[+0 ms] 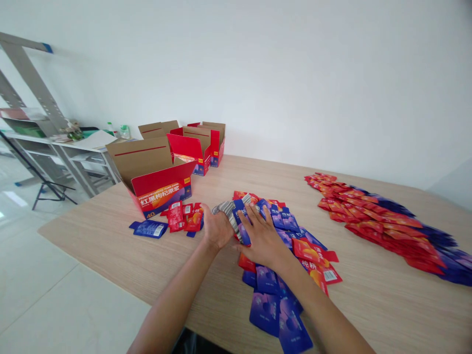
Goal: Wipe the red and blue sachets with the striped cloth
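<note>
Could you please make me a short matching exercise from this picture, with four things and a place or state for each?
Things:
1. Left hand
2. Right hand
3. Boxes
4. Black stand

Places and states:
A. on the floor
B. spread out over the bundle
C. red, with raised flaps
D. at the bundle's left end

Right pairs: 1-D, 2-B, 3-C, 4-A.

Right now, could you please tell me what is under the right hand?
Under the right hand lies a blue packet, partly showing, with striped edges beside it. The rest of the packet, and anything beneath it, is covered.
</note>
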Motion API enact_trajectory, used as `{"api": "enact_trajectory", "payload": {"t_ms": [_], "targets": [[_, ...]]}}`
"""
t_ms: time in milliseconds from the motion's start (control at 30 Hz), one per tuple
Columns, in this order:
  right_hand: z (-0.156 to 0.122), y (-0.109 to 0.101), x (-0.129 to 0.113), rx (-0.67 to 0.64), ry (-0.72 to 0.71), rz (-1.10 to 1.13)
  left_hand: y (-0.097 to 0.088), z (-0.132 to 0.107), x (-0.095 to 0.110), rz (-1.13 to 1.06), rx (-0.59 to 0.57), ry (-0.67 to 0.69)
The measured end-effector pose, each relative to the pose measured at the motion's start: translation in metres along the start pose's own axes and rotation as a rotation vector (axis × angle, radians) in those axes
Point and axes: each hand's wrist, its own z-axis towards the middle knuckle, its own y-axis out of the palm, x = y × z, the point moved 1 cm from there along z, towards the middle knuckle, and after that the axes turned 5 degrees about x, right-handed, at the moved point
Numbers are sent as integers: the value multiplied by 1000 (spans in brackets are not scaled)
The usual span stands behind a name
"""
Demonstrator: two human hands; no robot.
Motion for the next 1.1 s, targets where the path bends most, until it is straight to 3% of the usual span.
{"api": "enact_trajectory", "payload": {"t_ms": [200, 567, 800, 1100], "targets": [[-1, 2, -8, 24, -56, -19, 1, -2, 3, -17, 8, 23], [0, 9, -5, 29, -185, 42, 4, -4, -10, -1, 71, 18], [-1, 11, -6, 47, -189, 25, 14, -9, -16, 18, -62, -113], [2, 8, 0, 70, -142, 73, 11, -15, -35, 96, -107, -263]]}}
